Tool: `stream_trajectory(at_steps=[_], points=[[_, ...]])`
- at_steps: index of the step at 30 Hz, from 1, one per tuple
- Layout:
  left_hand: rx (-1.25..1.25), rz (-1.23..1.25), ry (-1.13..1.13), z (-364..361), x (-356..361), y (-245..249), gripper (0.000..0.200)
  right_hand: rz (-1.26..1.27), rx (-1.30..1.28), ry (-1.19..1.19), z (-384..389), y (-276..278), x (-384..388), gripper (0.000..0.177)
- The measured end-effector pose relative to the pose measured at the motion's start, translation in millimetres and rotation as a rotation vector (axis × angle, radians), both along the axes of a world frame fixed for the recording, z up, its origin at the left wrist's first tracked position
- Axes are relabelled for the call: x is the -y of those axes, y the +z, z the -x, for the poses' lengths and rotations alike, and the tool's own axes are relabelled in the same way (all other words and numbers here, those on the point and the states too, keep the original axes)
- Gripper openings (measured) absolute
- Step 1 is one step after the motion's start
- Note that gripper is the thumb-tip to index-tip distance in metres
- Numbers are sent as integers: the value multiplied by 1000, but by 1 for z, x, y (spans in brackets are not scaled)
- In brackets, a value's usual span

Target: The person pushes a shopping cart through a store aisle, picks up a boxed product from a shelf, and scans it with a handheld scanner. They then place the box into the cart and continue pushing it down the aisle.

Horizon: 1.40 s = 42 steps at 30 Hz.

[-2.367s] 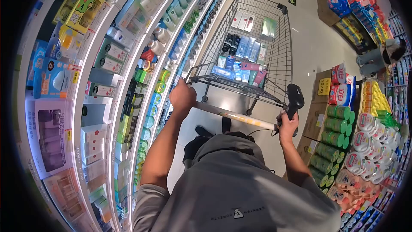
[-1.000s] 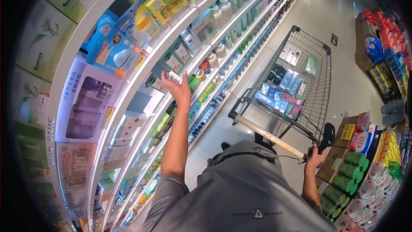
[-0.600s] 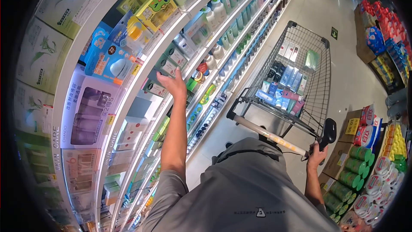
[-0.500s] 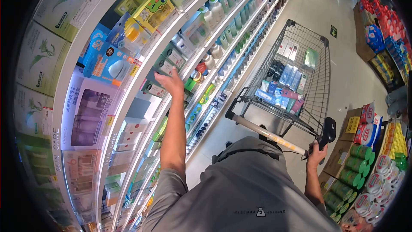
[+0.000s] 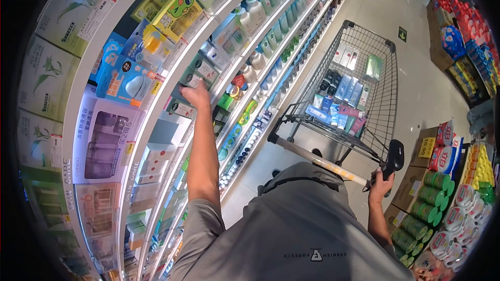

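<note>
Metal wire cart [image 5: 364, 80], glossy floor [image 5: 416, 88]

Green box [image 5: 188, 77] on shelf [image 5: 233, 70], black scanner [image 5: 394, 155] upright

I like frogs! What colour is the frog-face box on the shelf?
The frog-face box is yellow and green; head view.

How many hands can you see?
2. The left hand reaches to boxes on the shelf; the right hand grips the black scanner by the cart handle. Others may be hidden.
</note>
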<state>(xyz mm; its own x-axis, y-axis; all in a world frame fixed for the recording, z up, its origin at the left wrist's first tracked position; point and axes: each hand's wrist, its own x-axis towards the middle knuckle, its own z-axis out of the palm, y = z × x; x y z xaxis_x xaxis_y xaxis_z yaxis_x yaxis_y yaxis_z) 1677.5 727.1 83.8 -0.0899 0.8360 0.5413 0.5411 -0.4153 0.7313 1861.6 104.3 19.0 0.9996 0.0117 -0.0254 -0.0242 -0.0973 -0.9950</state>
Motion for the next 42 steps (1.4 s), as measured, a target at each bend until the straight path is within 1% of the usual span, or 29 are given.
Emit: stream_trajectory(at_steps=[2,5,9,13,17,20,23,26,29,32,42], points=[[15,35,40,-4,6,7,74,4,4,1,-1,0,0,20],[22,52,37,-3,5,7,74,16,-15,8,1,3,1,20],[116,46,-31,2,0,4,73,5,42,16,1,7,-5,21],[148,29,-50,7,-6,-6,71,6,-5,33,0,6,0,21],[217,47,-82,7,3,1,66,19,-29,41,0,13,-2,21],[200,84,-63,5,14,9,65,4,-27,43,-1,13,-5,22],[199,-31,-91,3,21,5,61,16,-16,51,-2,13,-4,22],[263,-15,-113,1,27,2,64,36,-16,51,-3,13,-5,22],[118,19,-35,3,31,3,61,24,-25,41,-5,9,-3,22],[66,-51,-16,3,38,7,60,20,-34,49,-5,11,-6,21],[-25,-108,-13,-1,60,9,59,21,-47,41,-12,1,-1,18]])
